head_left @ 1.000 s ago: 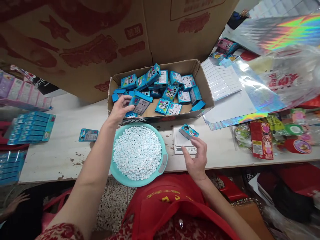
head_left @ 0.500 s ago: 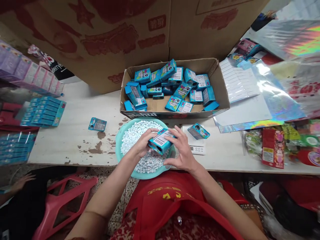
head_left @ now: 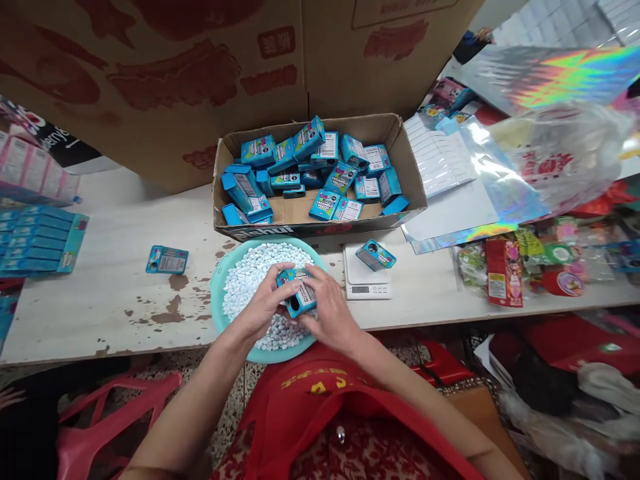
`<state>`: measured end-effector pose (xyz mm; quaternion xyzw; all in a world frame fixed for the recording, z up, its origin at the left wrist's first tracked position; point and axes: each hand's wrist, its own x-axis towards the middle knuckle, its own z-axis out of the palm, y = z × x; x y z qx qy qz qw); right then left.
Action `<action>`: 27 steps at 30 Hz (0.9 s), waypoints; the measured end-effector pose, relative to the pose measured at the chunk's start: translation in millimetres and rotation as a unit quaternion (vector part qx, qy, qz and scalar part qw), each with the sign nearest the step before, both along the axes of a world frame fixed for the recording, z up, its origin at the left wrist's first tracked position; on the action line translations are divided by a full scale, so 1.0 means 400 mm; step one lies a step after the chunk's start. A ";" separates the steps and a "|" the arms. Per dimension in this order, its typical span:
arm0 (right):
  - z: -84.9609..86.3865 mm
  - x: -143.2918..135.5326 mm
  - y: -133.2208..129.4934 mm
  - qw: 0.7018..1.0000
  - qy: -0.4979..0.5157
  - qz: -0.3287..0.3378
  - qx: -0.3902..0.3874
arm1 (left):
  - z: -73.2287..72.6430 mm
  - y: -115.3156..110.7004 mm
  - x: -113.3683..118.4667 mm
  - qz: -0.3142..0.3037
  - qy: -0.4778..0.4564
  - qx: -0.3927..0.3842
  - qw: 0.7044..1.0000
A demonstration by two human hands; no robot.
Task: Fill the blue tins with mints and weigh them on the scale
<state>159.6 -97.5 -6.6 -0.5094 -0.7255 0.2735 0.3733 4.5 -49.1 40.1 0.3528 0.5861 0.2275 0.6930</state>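
Between my two hands is a small blue candy box [head_left: 301,298], tilted so a dark round hole shows at its near end. My left hand [head_left: 267,300] grips its left side, thumb across the top. The fingers of my right hand [head_left: 327,307] wrap its right side. Both hands are over a mint-green basin [head_left: 216,293] full of pale candies [head_left: 260,257]. Right of the basin, another blue box [head_left: 376,255] lies on a white digital scale [head_left: 370,283]. A flat blue packet or box [head_left: 167,260] lies on the table to the left.
Behind the basin stands an open cardboard tray [head_left: 320,230] with many blue boxes, backed by a large carton [head_left: 200,87]. Stacked blue boxes [head_left: 45,240] are at left. Shiny film sheets [head_left: 450,220] and wrapped sweets [head_left: 505,273] lie right. A pink stool [head_left: 120,413] stands below left.
My right hand's fingers have closed onto the box, which has turned so its holed end faces me more. The whole view has shifted, so the table things appear further left.
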 end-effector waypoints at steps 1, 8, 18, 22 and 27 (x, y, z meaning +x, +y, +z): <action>0.011 0.009 0.009 1.000 0.011 0.014 -0.010 | 0.001 0.002 -0.004 -0.011 0.016 0.019 1.000; 0.077 0.048 0.059 0.982 0.013 0.099 -0.158 | 0.030 0.013 -0.037 -0.217 0.077 0.145 0.962; 0.037 0.085 0.011 0.863 0.278 -0.087 -0.413 | -0.230 0.048 -0.159 -0.129 0.469 0.242 0.839; 0.025 0.076 0.021 0.882 0.258 -0.131 -0.372 | -0.258 0.051 -0.125 -0.142 0.471 0.194 0.849; 0.020 0.041 0.043 0.913 0.216 -0.141 -0.317 | -0.244 0.083 -0.063 -0.149 0.419 0.160 0.882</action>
